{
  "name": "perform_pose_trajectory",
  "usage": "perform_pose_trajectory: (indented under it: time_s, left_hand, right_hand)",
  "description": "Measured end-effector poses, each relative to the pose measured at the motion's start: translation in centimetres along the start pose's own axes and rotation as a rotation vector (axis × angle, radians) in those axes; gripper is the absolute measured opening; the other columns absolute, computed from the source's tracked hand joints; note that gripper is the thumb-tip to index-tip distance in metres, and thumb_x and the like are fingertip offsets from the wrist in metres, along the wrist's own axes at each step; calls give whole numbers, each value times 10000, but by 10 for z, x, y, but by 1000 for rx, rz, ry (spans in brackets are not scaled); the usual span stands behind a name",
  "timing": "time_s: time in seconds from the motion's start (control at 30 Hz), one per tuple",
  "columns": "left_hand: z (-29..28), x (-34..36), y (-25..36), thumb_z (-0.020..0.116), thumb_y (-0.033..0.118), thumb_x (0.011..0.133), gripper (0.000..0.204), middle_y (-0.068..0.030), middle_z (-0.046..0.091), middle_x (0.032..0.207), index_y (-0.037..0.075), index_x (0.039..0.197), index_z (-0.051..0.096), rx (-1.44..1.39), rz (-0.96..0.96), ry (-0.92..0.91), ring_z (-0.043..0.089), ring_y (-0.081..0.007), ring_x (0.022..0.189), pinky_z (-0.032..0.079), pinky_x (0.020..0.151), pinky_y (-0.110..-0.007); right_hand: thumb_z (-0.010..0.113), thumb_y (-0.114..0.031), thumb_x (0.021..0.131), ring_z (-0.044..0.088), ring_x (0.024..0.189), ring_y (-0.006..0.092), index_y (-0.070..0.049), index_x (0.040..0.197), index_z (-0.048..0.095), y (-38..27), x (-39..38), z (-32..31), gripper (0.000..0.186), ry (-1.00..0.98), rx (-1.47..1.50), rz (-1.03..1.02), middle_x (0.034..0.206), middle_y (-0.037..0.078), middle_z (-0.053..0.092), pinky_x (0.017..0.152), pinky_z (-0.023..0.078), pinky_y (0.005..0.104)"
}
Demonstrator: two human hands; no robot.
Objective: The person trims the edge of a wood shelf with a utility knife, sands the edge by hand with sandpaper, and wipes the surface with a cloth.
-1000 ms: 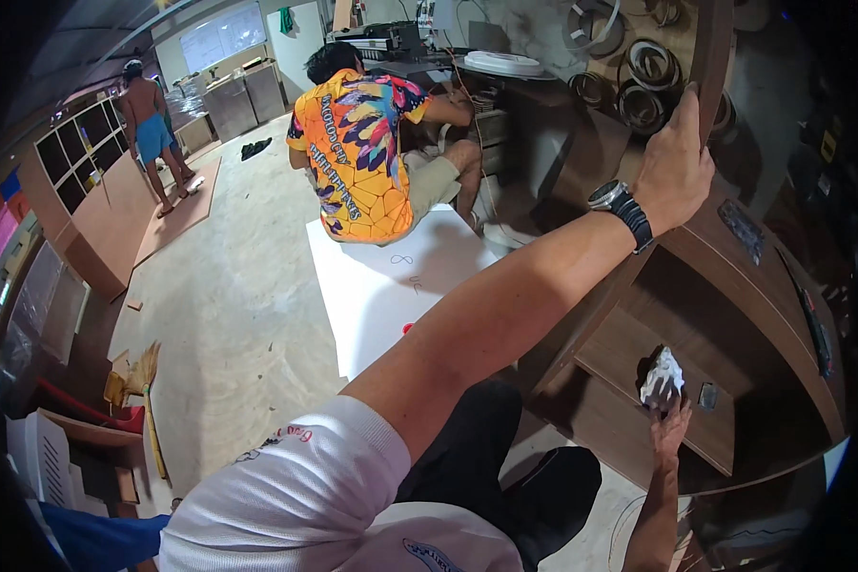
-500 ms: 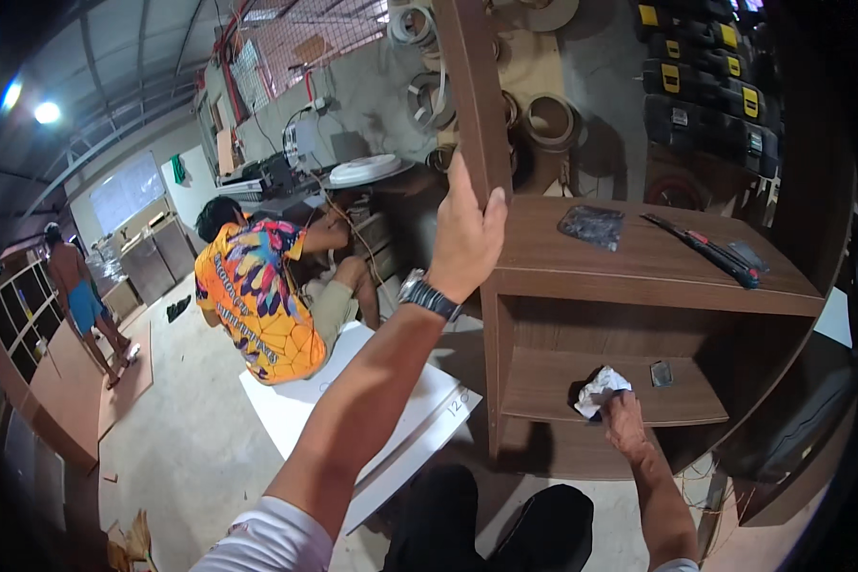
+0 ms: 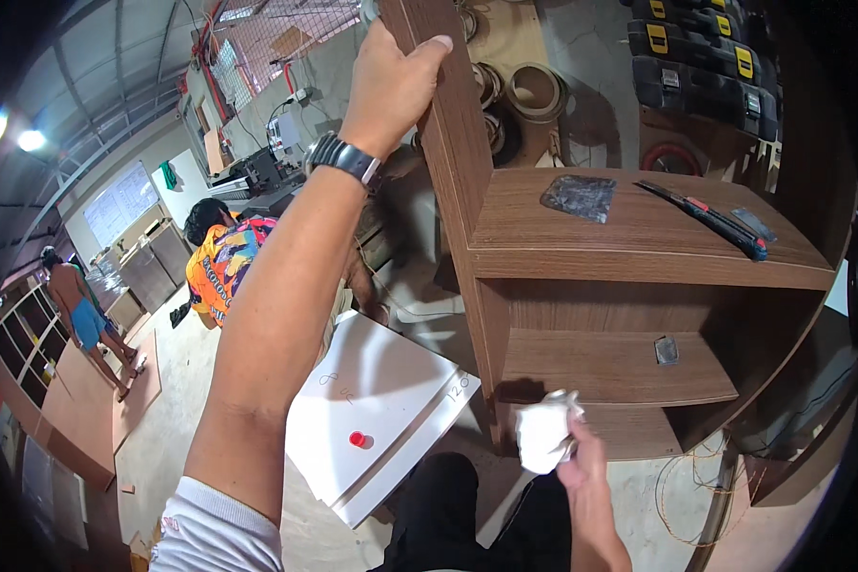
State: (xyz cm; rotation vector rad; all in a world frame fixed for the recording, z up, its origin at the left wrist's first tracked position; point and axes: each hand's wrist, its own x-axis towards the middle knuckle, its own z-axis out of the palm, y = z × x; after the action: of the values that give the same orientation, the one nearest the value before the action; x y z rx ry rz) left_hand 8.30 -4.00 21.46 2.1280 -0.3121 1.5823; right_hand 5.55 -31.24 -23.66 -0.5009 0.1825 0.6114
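My left hand [image 3: 391, 88] is closed round the upright side panel [image 3: 451, 143] of a brown wood-grain cabinet, near the top of the view, thumb lying across its front edge. My right hand [image 3: 586, 477] pinches a crumpled white wad [image 3: 543, 437]; whether it is cloth or paper I cannot tell. The wad hangs in front of the cabinet's lower part, above my knee. On the cabinet's upper shelf [image 3: 534, 234] lie a crinkled dark plastic piece [image 3: 582, 198] and a black utility knife [image 3: 710, 224]. A small dark square piece [image 3: 666, 351] rests on the lower shelf.
White boards [image 3: 391, 400] with a red cap [image 3: 357, 439] on top lie left of my knees. A person in a bright orange shirt [image 3: 221, 267] sits beyond them; another stands farther left. Black tool cases [image 3: 705, 67] stand behind the cabinet. Thin cord [image 3: 682, 505] loops on the floor.
My left hand has slid higher along the side panel. My right hand has drawn the white wad off the lower shelf, toward me and leftward. The red cap has come into sight.
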Motion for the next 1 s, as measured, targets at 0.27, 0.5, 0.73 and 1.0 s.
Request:
perform_pose_trajectory:
  time_s: [0.27,0.5,0.73,1.0]
  left_hand:
    - [31,-153,-9,586,129,994,558,-323,654,1233,-87,1447,343,-128,-70,-83,657,-421,1178,491,1001,-449]
    - [-8,-272,-52,569,335,1053,708,-263,526,1450,-58,1559,266,-1,-234,-663,580,-364,1283,468,1060,-406]
    - [0,-191,-28,672,289,986,722,-282,540,1416,-63,1523,341,20,-16,-314,613,-375,1215,533,957,-408]
    - [-12,-112,-2,713,238,926,477,-241,687,1101,-46,1271,546,80,56,-253,680,-417,929,547,802,-440]
  right_hand:
    - [720,-14,885,722,969,290,-100,1333,580,7,-24,30,477,-135,41,2,1079,123,700,869,627,453]
    - [707,-30,850,735,1039,351,19,1270,612,11,-38,-24,434,-126,-3,100,1112,204,733,954,597,515]
    - [694,-96,885,712,1093,372,22,1351,555,15,-45,20,500,-183,122,127,1197,204,707,1017,566,534]
    - [728,-63,916,751,968,266,35,1261,638,2,-64,83,370,-297,-151,-198,1117,166,740,891,626,420]
